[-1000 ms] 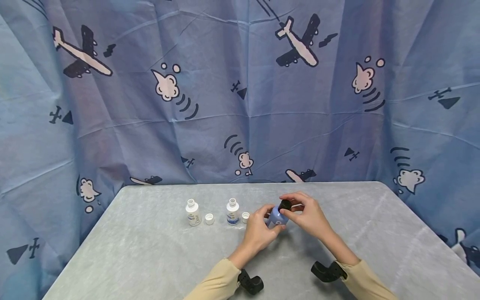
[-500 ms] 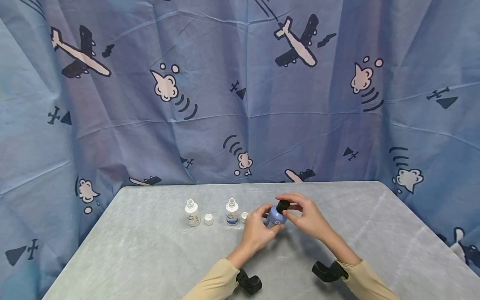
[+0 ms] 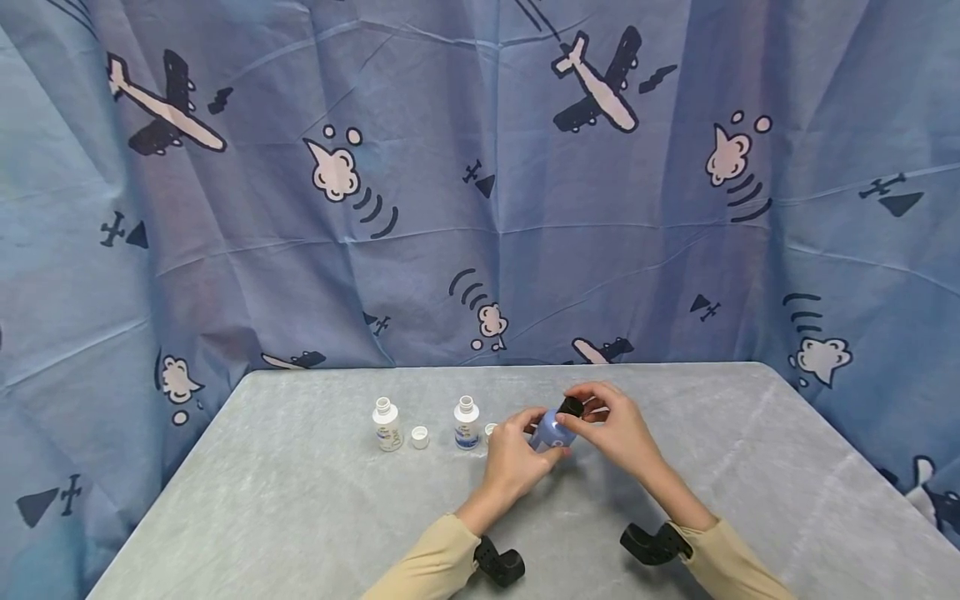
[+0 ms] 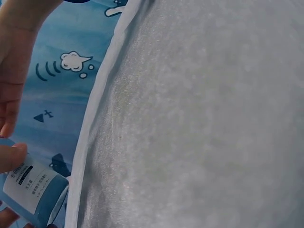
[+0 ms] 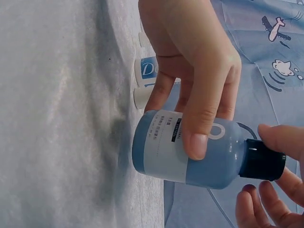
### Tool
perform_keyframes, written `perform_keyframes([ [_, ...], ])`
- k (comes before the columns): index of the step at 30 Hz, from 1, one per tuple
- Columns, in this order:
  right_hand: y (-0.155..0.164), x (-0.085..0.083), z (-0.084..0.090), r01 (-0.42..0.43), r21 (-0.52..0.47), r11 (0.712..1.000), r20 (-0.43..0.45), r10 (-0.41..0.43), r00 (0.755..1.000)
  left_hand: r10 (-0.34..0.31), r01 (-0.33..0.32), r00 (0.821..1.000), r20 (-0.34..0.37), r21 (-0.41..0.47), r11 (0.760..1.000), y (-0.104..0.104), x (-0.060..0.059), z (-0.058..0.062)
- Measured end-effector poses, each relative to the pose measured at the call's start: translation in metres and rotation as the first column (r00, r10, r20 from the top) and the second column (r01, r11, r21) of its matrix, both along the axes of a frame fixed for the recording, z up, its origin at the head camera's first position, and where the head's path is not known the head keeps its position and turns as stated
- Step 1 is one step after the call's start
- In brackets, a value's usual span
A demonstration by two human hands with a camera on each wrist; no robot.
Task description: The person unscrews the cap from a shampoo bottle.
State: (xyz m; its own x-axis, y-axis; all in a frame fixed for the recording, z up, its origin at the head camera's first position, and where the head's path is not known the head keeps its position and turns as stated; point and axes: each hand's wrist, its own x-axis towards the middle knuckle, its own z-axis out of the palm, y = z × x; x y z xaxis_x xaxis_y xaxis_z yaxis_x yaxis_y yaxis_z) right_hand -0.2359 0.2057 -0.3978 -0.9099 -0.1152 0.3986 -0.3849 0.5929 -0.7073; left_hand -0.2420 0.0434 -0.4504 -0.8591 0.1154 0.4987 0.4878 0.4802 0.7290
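Note:
My left hand [image 3: 517, 461] grips a blue bottle [image 3: 552, 432] by its body, thumb across the front label. The bottle [image 5: 213, 156] has a white label with small dark print and a black cap [image 5: 263, 160] on its neck. Fingers and thumb of my right hand [image 3: 618, 429] pinch that cap [image 3: 572, 406]. In the head view the bottle leans to the right. At the lower left of the left wrist view, part of the bottle [image 4: 35, 190] shows with a thumb on it. Fingers behind the bottle are partly hidden.
Two white bottles with uncapped necks, the left one [image 3: 387, 425] and the middle one [image 3: 466, 425], stand on the grey table [image 3: 300, 500]. A white cap [image 3: 420, 437] lies between them; another [image 3: 490, 430] is partly behind my left hand. A patterned blue curtain [image 3: 420, 208] hangs behind.
Since half a second ago the blue bottle tips further right, and my right hand has shifted slightly right on the black cap. The white bottles and caps stay where they were.

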Motion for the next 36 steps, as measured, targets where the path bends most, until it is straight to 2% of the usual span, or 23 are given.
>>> perform_keyframes([
  [6,0.0007,-0.0017,0.0001,-0.018,0.006,1.000,-0.028,0.018,0.999,-0.007,0.007,1.000,-0.001,-0.004,1.000,-0.0004,-0.0005,0.0002],
  [13,0.0021,-0.0016,0.0010,-0.074,0.000,0.997,-0.035,0.074,0.997,-0.023,0.022,0.999,-0.042,-0.006,1.000,-0.0015,-0.0036,-0.0019],
  [25,0.0006,-0.0009,0.0028,-0.185,-0.003,0.983,-0.071,0.184,0.980,-0.029,0.029,1.000,0.002,0.003,1.000,-0.0024,-0.0040,-0.0011],
  [29,-0.0004,-0.0021,0.0005,-0.151,-0.007,0.989,-0.029,0.150,0.988,-0.025,0.025,1.000,0.011,0.003,1.000,-0.0021,-0.0030,-0.0011],
  [36,-0.0012,-0.0005,-0.0029,-0.004,0.013,1.000,0.011,0.004,1.000,-0.028,0.028,1.000,0.010,-0.009,1.000,-0.0012,-0.0001,-0.0012],
])
